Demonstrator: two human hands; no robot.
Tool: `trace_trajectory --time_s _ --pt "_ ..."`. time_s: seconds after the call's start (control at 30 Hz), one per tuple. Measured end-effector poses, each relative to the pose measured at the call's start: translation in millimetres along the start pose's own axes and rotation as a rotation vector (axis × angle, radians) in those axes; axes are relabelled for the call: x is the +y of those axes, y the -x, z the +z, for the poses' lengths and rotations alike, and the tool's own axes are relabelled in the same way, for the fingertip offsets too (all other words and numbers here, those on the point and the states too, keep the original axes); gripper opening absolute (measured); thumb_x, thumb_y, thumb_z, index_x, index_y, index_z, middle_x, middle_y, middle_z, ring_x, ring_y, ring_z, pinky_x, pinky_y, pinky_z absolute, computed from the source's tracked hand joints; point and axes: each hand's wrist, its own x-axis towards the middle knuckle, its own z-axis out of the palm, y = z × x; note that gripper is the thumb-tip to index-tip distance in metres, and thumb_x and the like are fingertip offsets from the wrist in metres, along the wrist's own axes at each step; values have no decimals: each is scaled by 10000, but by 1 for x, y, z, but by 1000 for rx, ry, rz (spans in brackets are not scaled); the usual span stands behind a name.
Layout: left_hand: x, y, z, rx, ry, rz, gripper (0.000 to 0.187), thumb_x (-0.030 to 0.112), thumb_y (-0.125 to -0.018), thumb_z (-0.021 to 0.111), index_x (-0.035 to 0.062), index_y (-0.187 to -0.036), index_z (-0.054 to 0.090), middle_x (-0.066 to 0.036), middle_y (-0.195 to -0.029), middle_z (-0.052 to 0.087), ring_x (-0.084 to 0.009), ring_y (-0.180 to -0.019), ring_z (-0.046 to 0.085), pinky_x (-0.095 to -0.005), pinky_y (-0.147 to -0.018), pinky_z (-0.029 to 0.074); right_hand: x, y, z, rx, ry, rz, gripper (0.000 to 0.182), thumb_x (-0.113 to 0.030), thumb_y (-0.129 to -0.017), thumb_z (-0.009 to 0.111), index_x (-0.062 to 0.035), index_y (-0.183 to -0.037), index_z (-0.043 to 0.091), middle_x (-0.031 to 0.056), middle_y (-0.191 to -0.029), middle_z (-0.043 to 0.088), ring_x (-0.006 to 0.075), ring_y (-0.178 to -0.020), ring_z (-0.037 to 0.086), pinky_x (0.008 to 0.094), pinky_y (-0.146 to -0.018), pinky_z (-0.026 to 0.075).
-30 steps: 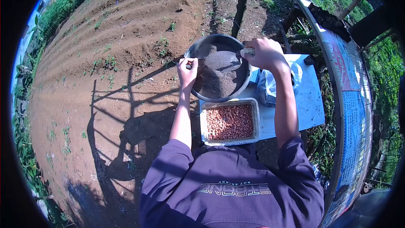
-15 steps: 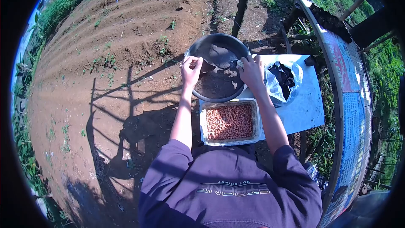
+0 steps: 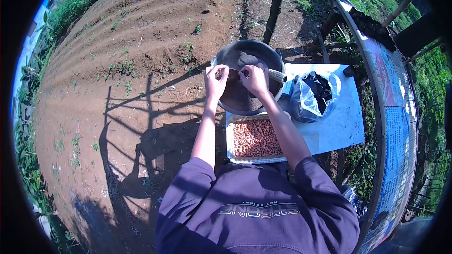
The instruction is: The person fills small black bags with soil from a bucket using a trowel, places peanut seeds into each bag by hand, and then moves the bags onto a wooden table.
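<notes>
The bowl (image 3: pixel 247 77), round and dark and part-filled with grey-brown soil, stands at the far end of a white table (image 3: pixel 339 122) at the edge of a tilled field. Going from the left, the left hand (image 3: pixel 216 79) is over the bowl's left side with its fingers pinched narrow on something small; what it is cannot be told at this size. Just beside it, over the middle of the bowl, the right hand (image 3: pixel 254 79) is curled shut around the handle of a tool (image 3: pixel 277 75) whose pale end lies across the right rim. The two hands nearly touch. Nearer the person, a tray (image 3: pixel 256 137) of reddish beans lies just below the bowl, partly under the right forearm. To the right of the bowl sits a clear bag (image 3: pixel 314 95) with dark contents.

The step in hand looks like working the soil in the bowl with the tool while the other hand tends something small. The next move seems to call for a steady bowl and care that the forearm does not knock the tray.
</notes>
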Motion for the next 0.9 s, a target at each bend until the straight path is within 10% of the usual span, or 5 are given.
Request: trace_trajectory --time_s 0.3,0.9 --pt "17 7 -16 -148 -421 -244 229 242 -841 717 26 -817 643 -175 -916 596 -356 -922 589 -468 -855 476 -6 5 0 -15 -72 6 161 -209 -808 747 -55 -787 707 116 -780 711 340 -822 603 434 -791 491" --pt "27 2 -36 -287 -148 -73 249 216 -844 776 -11 -783 695 -121 -861 651 -235 -835 643 -348 -790 502 -10 14 -32 72 -202 94 189 -191 -770 760 -25 -757 671 130 -947 598 334 -991 515 423 -887 481"
